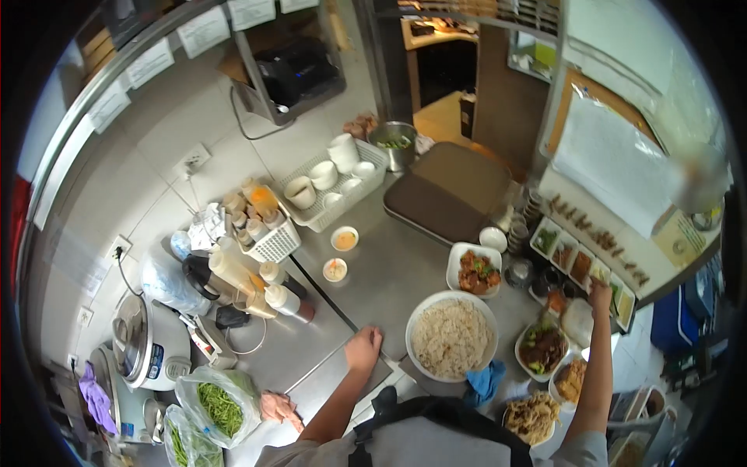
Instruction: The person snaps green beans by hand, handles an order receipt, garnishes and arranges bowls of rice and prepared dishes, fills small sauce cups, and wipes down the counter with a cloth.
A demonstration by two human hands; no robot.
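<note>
My left hand (364, 348) rests on the steel counter, fingers curled in, with nothing visible in it. To its right stands a large white bowl of rice (452, 335). My right hand (599, 297) reaches to a row of small garnish trays (581, 265), its fingers together at a compartment with pale contents; anything between the fingertips is hidden. Below that hand sits a pale rounded tub (576, 321). Nearer me are a bowl of dark meat with greens (542, 350), a bowl of golden fried food (572, 381) and a plate of pale shredded food (531, 416).
A blue cloth (484, 383) lies beside the rice. A white dish of glazed meat (474, 270) and a brown lidded box (449, 191) stand further back. Leftward are sauce bottles (288, 302), a crockery basket (336, 187), a rice cooker (152, 342) and bagged greens (219, 406).
</note>
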